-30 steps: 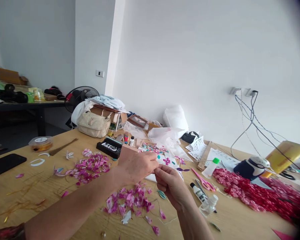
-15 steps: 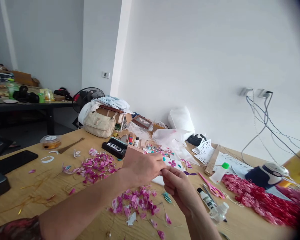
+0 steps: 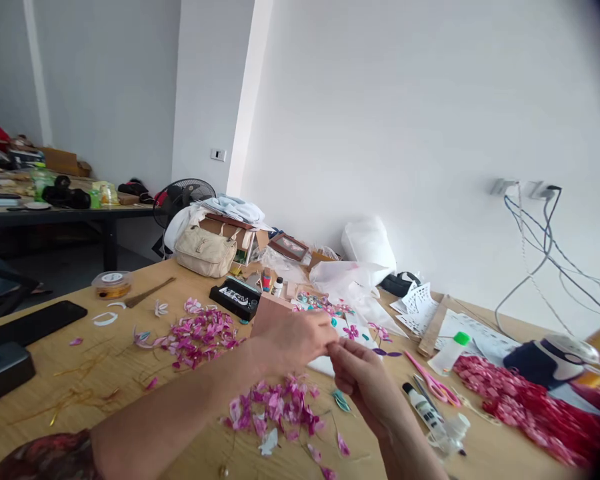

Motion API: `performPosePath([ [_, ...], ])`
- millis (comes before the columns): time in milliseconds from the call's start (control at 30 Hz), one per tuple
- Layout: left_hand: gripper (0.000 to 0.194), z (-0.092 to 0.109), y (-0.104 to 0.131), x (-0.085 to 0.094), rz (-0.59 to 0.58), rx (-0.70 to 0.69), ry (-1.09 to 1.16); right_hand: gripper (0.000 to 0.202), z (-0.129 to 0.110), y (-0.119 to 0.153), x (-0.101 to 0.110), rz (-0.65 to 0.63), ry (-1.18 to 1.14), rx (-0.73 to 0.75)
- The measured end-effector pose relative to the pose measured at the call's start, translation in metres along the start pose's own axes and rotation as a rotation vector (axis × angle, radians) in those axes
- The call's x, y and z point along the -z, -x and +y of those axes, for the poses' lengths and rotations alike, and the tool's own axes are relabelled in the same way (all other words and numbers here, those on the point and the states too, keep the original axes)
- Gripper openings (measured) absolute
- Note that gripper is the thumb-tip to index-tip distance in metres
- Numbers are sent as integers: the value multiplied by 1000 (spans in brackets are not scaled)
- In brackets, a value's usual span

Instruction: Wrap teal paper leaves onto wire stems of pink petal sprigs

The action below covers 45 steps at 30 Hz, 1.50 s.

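Observation:
My left hand [image 3: 297, 340] and my right hand [image 3: 357, 373] meet at the fingertips above the middle of the table. Both are closed in a pinch, and whatever lies between the fingers is too small or hidden to name. Below them lies a pile of pink-purple petals [image 3: 280, 407]. Another petal pile [image 3: 205, 333] is left of my left hand. A brown card [image 3: 267, 313] sits behind my left wrist. Just beyond the hands, pink flowers [image 3: 351, 331] rest on white sheets. A teal leaf piece [image 3: 341, 400] is under my right hand.
To the right are pink scissors [image 3: 437, 387], a glue bottle [image 3: 423, 407], a green-capped bottle [image 3: 450, 353] and red-pink trim [image 3: 520, 407]. At left lie a black phone [image 3: 35, 325] and a round tub [image 3: 111, 285]. A beige bag [image 3: 206, 251] and a black box [image 3: 234, 298] stand behind.
The whole scene has shifted slightly to the right as the view turned a little left. My hands remain together in much the same pinch.

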State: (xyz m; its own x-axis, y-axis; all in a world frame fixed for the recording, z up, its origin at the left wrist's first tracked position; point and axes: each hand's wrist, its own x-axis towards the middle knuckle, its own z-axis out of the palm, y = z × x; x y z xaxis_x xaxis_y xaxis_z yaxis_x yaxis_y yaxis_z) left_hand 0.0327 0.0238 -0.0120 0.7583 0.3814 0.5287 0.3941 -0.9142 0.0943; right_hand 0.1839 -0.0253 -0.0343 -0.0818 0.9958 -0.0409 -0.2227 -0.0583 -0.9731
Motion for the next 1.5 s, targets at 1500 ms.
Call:
performPosePath([
  [1500, 12, 16, -18, 0, 21, -158, -163, 31, -20, 8, 26, 75, 269, -52],
])
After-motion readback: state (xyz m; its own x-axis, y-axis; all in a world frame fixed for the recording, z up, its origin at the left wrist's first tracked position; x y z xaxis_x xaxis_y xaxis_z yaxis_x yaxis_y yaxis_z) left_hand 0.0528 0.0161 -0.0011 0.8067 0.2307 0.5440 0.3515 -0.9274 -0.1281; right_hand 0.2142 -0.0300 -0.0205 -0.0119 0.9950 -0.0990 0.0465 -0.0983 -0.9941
